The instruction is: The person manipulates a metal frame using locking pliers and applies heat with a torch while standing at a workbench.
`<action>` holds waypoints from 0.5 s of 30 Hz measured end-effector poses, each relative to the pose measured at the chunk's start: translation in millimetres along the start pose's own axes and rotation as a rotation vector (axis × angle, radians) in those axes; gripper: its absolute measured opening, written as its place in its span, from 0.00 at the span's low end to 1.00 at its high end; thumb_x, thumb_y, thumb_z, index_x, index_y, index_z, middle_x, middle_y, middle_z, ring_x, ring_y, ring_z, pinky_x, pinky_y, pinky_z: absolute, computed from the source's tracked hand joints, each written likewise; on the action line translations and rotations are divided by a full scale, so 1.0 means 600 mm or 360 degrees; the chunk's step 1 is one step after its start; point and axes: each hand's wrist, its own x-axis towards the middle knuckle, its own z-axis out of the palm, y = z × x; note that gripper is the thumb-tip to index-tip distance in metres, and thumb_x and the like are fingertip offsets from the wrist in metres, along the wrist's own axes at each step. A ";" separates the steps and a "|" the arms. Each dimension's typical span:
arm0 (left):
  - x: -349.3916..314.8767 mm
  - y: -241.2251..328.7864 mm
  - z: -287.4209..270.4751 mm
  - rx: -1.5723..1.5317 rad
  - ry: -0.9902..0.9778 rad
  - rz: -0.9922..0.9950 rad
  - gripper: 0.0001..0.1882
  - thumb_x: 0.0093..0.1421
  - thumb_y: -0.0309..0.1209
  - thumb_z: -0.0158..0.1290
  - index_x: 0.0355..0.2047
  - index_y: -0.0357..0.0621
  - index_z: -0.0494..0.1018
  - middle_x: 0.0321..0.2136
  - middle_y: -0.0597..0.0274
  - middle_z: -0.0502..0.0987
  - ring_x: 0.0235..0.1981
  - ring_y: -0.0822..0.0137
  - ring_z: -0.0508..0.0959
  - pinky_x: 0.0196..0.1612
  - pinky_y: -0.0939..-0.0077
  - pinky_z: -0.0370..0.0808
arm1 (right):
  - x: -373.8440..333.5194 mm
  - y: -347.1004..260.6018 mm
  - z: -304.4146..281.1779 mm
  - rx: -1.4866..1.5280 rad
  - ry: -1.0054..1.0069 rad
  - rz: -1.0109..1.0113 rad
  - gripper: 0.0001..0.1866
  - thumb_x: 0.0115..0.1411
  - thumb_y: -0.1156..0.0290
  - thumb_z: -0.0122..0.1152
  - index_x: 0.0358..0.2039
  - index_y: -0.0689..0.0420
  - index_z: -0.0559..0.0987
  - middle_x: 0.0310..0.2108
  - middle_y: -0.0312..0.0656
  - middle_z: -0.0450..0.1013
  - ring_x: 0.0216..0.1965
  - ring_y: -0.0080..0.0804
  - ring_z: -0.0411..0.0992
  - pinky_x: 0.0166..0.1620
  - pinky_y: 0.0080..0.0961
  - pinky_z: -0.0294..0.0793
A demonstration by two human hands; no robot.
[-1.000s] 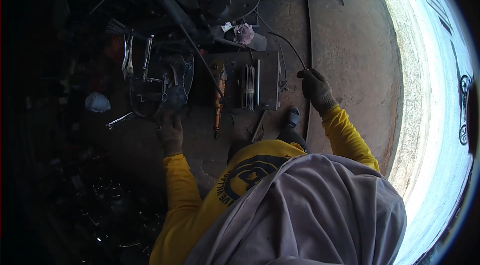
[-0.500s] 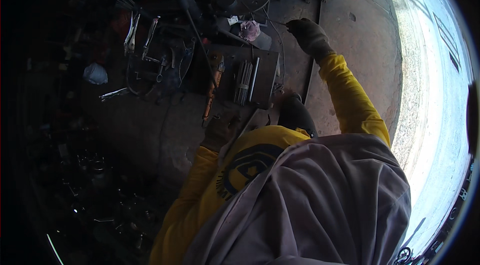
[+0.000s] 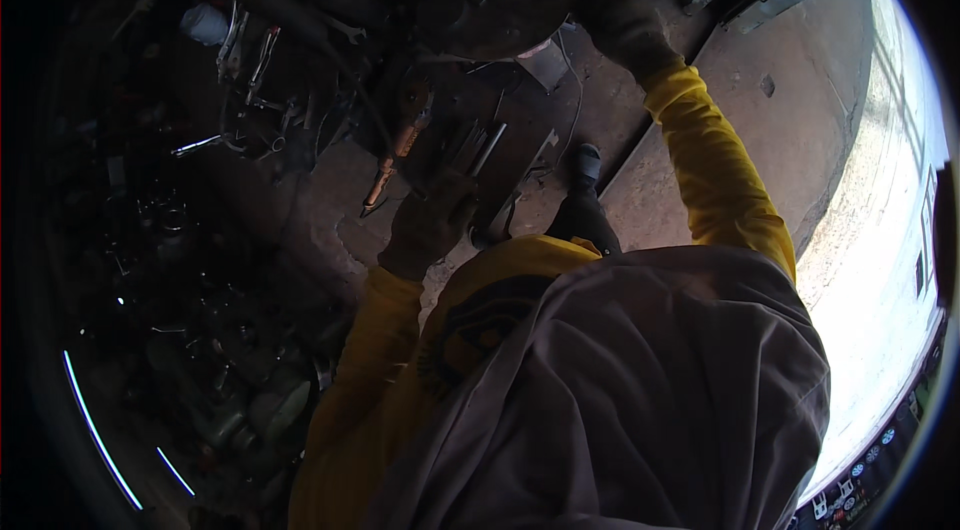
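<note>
My right hand (image 3: 628, 30), in a dark work glove, reaches to the right edge of a round metal piece with a raised ring (image 3: 545, 5). Its fingers are curled in; what they hold is lost in shadow. Lower down, my left hand (image 3: 430, 220), also gloved, is in front of me by the near end of a bundle of thin rods (image 3: 460, 143) and a shiny metal tube (image 3: 488, 150). Shade hides how its fingers are set. Left of those rods lies an orange-bodied angle grinder (image 3: 400, 148).
Locking pliers (image 3: 262, 62) and other metal tools lie at the far left, beside a whitish rounded object (image 3: 205, 25). A thin cable (image 3: 577, 95) runs near my foot (image 3: 588, 165). Dark metal clutter (image 3: 230, 360) fills the lower left. A metal beam (image 3: 790, 0) stands at upper right.
The view has swung, and the round metal piece appears nearer. My right hand has come to its edge. My left hand has moved forward beside the rods. The pink cloth is mostly hidden now.
</note>
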 end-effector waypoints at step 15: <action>0.122 0.019 0.029 0.0015 -0.0199 -0.0117 0.11 0.63 0.31 0.57 0.45 0.45 0.75 0.45 0.60 0.78 0.47 0.51 0.79 0.49 0.55 0.74 | 0.044 0.010 -0.015 0.0173 -0.0313 -0.0013 0.17 0.66 0.68 0.51 0.53 0.44 0.79 0.40 0.44 0.79 0.42 0.45 0.79 0.44 0.41 0.80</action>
